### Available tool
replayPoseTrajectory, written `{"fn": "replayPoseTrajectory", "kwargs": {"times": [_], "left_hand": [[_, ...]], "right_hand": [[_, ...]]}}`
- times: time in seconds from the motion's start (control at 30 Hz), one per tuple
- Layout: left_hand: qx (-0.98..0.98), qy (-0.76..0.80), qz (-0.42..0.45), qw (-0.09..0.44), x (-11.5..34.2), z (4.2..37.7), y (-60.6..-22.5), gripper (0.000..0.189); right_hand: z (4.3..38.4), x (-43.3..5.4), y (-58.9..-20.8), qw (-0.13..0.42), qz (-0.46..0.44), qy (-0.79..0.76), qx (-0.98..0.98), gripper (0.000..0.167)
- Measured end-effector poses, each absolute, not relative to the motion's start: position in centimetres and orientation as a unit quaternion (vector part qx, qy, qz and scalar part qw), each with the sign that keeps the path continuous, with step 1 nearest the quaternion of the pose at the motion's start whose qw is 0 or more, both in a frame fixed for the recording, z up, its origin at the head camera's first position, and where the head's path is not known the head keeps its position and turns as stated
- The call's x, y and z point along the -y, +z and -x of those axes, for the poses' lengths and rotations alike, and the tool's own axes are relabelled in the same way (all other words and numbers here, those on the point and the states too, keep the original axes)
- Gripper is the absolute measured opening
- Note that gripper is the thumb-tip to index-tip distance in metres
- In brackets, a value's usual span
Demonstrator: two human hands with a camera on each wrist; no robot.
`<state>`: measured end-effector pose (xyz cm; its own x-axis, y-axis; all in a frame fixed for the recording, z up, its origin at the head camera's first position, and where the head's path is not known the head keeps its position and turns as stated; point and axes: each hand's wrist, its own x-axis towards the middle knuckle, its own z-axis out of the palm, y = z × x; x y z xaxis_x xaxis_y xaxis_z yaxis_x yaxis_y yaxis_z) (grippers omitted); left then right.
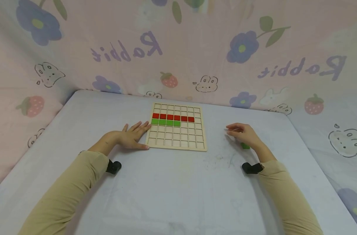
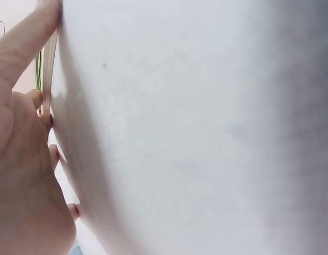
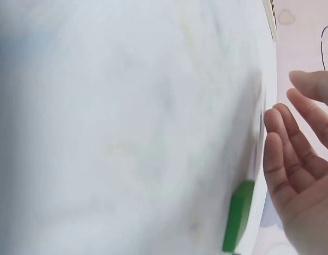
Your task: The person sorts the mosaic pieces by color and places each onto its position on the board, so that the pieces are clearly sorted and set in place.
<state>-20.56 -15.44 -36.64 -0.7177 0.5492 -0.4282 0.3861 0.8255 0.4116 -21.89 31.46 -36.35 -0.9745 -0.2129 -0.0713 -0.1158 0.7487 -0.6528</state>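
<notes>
A square wooden grid board (image 1: 176,148) lies on the table, with a row of red tiles (image 1: 170,117) and below it a shorter row of green tiles (image 1: 169,122). My left hand (image 1: 130,136) has its fingers spread straight, with thumb and fingertips at the board's left edge. To the right of the board, my right hand (image 1: 245,134) is held over the table, fingers loosely bent and no object visible between them. Under its palm side sits a green block (image 1: 246,146), partly hidden in the head view. The right wrist view shows this green block (image 3: 238,215) apart from the fingers.
The white table (image 1: 178,189) carries faint smudges right of the board's lower corner. A pink cloth printed with flowers and rabbits (image 1: 184,58) hangs behind it. Black wrist cameras are worn at the left cuff (image 1: 114,167) and right cuff (image 1: 251,168).
</notes>
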Motion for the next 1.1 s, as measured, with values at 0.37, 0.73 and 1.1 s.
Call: {"fn": "replayPoseTrajectory", "kwargs": {"times": [0.37,0.73,1.1], "left_hand": [[-0.915,0.148,-0.26,0.273,15.5,20.6,-36.7,0.094],[-0.916,0.146,-0.257,0.273,15.4,20.6,-36.7,0.094],[-0.911,0.166,-0.261,0.273,15.6,20.5,-36.7,0.098]], "right_hand": [[21.0,-32.7,-35.8,0.082,0.081,-0.338,-0.934,0.042],[20.9,-34.1,-36.1,0.081,0.074,-0.325,-0.939,0.042],[20.2,-34.9,-35.5,0.089,0.083,-0.316,-0.941,0.041]]}}
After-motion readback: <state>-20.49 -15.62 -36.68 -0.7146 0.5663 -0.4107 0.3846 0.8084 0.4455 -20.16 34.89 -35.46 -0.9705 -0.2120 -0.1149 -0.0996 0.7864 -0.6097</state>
